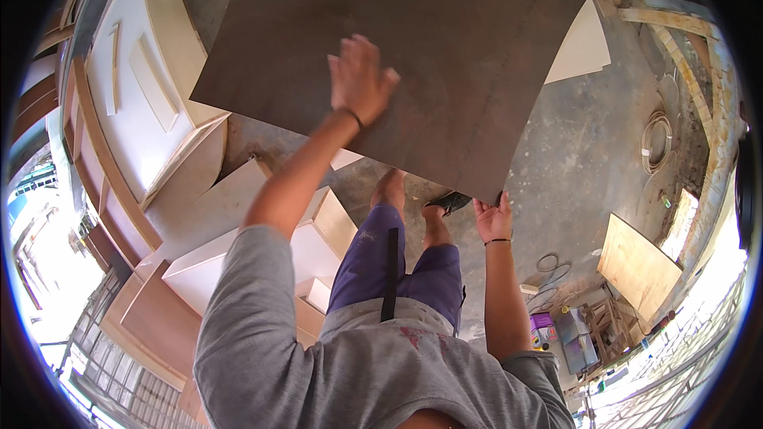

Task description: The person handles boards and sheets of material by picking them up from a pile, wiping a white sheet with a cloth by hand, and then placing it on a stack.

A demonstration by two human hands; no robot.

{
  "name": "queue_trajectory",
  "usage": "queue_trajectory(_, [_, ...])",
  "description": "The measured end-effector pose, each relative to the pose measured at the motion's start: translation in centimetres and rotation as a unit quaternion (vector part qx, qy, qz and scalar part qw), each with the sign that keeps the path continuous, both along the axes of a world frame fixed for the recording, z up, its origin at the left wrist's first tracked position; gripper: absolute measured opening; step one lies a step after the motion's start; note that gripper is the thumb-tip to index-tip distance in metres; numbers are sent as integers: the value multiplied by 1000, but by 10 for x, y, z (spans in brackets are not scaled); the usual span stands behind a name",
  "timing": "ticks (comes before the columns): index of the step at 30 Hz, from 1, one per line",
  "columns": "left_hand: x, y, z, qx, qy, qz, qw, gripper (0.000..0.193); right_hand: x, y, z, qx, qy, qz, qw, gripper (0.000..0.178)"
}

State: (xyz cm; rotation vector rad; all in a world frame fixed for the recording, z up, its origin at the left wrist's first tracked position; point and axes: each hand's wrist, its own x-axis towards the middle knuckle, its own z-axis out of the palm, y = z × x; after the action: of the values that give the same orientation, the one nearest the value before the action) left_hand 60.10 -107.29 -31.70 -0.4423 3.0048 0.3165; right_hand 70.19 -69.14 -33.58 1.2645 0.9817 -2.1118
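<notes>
A large dark brown sheet (429,56) spreads out in front of me, one corner pointing toward my legs. My left hand (362,79) is over its face with the fingers apart, a little blurred; whether the palm touches the surface I cannot tell. At the near right corner, my right hand (493,218) grips the edge, thumb and fingers closed around it. Pale flat panels (580,48) show from beneath the right side of the sheet. What supports the sheet is hidden under it.
White and wooden cabinet pieces (151,56) stand at the left, with more box-like parts (230,262) beside my legs. A coiled hose (656,143) lies on the concrete floor (572,167) at right. A plywood board (638,266) leans at the lower right, near a metal container (576,342).
</notes>
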Motion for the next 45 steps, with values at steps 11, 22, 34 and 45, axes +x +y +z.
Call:
queue_trajectory(11, [184,141,47,571,93,-499,645,22,-3,-6,1,9,-8,-40,999,29])
queue_trajectory(22, [40,-19,-45,94,24,-105,990,39,6,5,-17,0,2,-16,1000,27])
queue_trajectory(34, [57,-5,-71,153,123,-96,976,25,7,-2,-15,22,2,-3,1000,27])
queue_trajectory(45, [58,-2,-62,118,146,-98,977,28,11,2,-18,17,8,24,1000,28])
